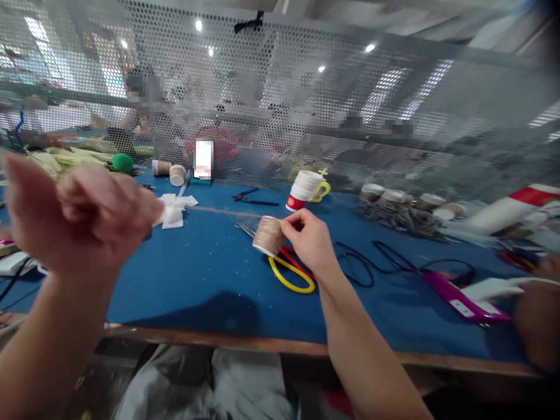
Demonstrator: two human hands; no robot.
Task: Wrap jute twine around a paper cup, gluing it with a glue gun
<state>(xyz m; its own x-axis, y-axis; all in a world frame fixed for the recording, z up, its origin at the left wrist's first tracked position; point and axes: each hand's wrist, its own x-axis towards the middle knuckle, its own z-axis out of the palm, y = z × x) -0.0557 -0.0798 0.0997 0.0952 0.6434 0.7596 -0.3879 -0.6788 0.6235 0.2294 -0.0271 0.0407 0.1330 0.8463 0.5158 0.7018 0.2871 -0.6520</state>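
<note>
My right hand [308,236] pinches a small paper cup [268,235] wrapped in tan twine, tipped sideways above the table. A thin pale strand of twine [231,211] stretches left from the cup toward my left hand [83,216]. That hand is raised, smeared by motion, with its fingers curled closed around the strand's end. Below the cup lie scissors [294,280] with yellow and red handles, their blades partly hidden by it. Close behind stands a stack of white paper cups [303,189] with a red band.
Pliers [254,199], white tissue [174,211] and a lit phone [203,160] occupy the blue table [196,280]. Wrapped cups [394,197] stand back right, near a purple glue gun [466,297] with a black cord. Another person's hand [540,309] is at far right. Perforated metal screen [280,87] behind.
</note>
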